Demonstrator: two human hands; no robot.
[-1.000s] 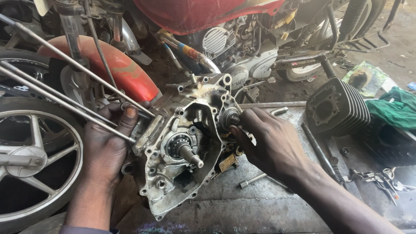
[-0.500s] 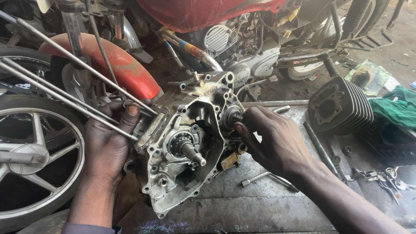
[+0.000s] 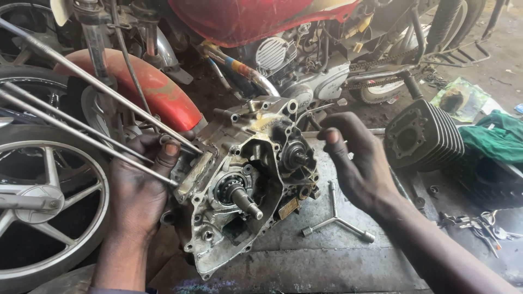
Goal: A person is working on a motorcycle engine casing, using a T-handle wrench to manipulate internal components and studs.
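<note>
A grimy aluminium engine crankcase (image 3: 239,185) stands on its side on a metal plate, its open face toward me, with a crankshaft end (image 3: 243,198) sticking out in the middle. My left hand (image 3: 139,188) grips the case's left edge, thumb on top, beside several long studs (image 3: 92,128) that run up to the left. My right hand (image 3: 354,166) hovers just right of the case with fingers spread and holds nothing. A smaller shaft (image 3: 297,157) shows at the case's upper right.
A three-arm socket wrench (image 3: 338,220) lies on the plate under my right hand. A finned black cylinder (image 3: 422,136) sits at right, next to green cloth (image 3: 493,136). A red motorcycle (image 3: 261,22) stands behind, its front wheel (image 3: 38,207) at left. Keys (image 3: 479,224) lie at right.
My right hand has lifted off the upper right of the crankcase and drawn back to the right with fingers apart. The wrench beneath it is now uncovered. My left hand has kept its hold.
</note>
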